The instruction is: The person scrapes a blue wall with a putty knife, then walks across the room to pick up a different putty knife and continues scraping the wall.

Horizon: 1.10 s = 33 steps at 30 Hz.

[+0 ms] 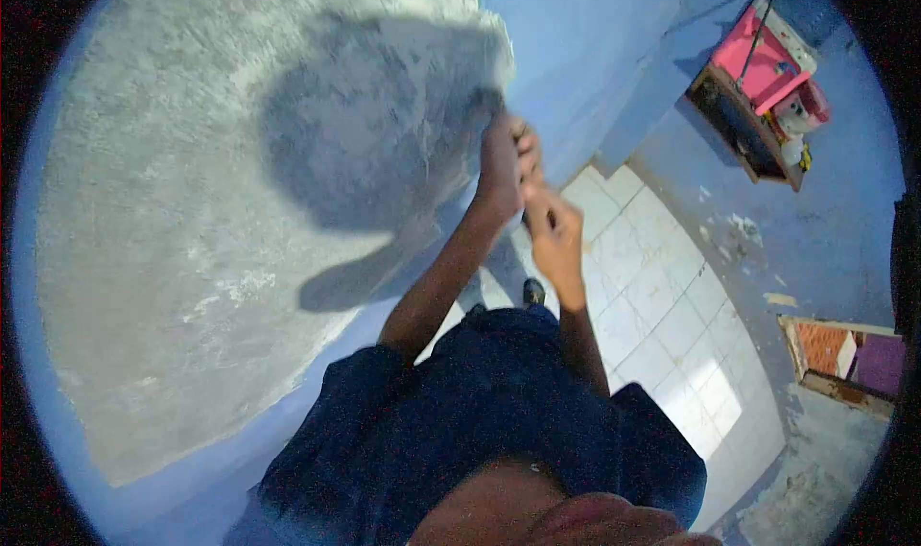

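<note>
My left hand point(504, 167) is raised in front of the wall, its fingers curled closed. Just below and to the right, my right hand point(556, 234) is closed too, its fingertips touching or close to the left hand. A small dark shape shows above the left hand, and another dark bit shows between the hands; both are blurred, so I cannot make out what is held. Beside the hands is a blue wall point(576, 47) with a large rough grey bare patch point(173, 191). Shadows of my head and arm fall across that patch.
White floor tiles point(643, 287) lie below, with a dark shoe point(534, 293) on them. On the far blue wall, a wooden shelf point(734, 129) carries a pink plastic basket point(753, 61) and several small items. A framed opening point(835, 359) sits lower right.
</note>
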{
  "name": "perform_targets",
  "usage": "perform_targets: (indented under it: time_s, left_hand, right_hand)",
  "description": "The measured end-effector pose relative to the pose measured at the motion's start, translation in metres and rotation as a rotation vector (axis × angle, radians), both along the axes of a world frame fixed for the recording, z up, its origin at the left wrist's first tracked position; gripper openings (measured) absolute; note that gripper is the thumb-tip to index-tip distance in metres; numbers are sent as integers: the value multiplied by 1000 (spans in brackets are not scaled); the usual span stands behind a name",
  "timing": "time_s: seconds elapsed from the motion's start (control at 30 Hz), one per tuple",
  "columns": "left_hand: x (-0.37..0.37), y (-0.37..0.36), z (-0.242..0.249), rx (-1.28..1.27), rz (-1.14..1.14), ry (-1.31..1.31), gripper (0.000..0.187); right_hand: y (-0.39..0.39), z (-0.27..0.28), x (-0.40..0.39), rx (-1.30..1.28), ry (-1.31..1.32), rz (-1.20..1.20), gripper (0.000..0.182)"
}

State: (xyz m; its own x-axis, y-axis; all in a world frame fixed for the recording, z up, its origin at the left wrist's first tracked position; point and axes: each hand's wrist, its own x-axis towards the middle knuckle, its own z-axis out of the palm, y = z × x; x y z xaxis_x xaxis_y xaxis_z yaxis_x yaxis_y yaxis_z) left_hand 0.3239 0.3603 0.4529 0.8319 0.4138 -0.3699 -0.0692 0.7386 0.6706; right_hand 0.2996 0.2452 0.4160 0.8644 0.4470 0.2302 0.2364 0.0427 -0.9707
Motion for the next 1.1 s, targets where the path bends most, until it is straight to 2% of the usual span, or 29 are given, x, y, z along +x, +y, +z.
perform_targets:
  time_s: [0.07, 0.13, 0.17, 0.27, 0.37, 0.47, 0.6, 0.67, 0.7, 0.73, 0.77, 0.8, 0.87, 0.9, 1.0, 1.1]
  left_hand:
    - [10, 14, -8, 58, -60, -90, 20]
    - [24, 15, -3, 138, -119, -10, 22]
    - [27, 10, -6, 176, -135, -77, 25]
    - [-2, 5, -12, 90, -39, -38, 25]
    - [9, 11, -16, 14, -55, -109, 25]
    - [-10, 4, -32, -17, -60, -123, 27]
    - [4, 18, -38, -5, -193, -293, 32]
    - [-9, 2, -45, 44, -122, -206, 41]
    - [-14, 0, -43, 49, -121, -223, 42]
    - [-9, 6, -35, 77, -129, -267, 43]
    - [-9, 9, -40, -167, -87, -391, 49]
    - [-9, 12, -50, -319, -206, -543, 42]
    - [-8, 15, -65, -634, -442, -837, 28]
    - [-2, 18, -70, -668, -594, -945, 29]
    - [-5, 13, -69, -807, -610, -1005, 29]
    - [-3, 17, -61, -825, -599, -948, 26]
  right_hand:
    - [12, 1, 3, 45, 0, -26, 21]
    - [13, 7, 14, 76, 60, -19, 22]
    - [8, 8, 16, 85, 100, 6, 23]
    - [7, -12, -2, 106, 134, 31, 23]
    - [5, -8, 5, 81, 168, 68, 24]
    - [-1, -11, -5, 71, 214, 64, 20]
    - [2, -9, 0, 30, 177, 43, 20]
    - [-4, 1, -2, 24, 217, 44, 22]
    - [-1, -12, -8, 20, 46, -1, 23]
    - [1, -17, -11, 19, 84, -14, 21]
    - [8, -15, -10, 74, 137, -2, 20]
    - [10, -18, -14, 113, 216, 11, 21]
    - [11, -25, -13, 81, 144, -1, 22]
    - [10, -28, -14, 60, 114, -5, 23]
    - [10, -23, -16, 55, 80, -31, 25]
    - [16, -13, -13, 68, 73, -66, 24]
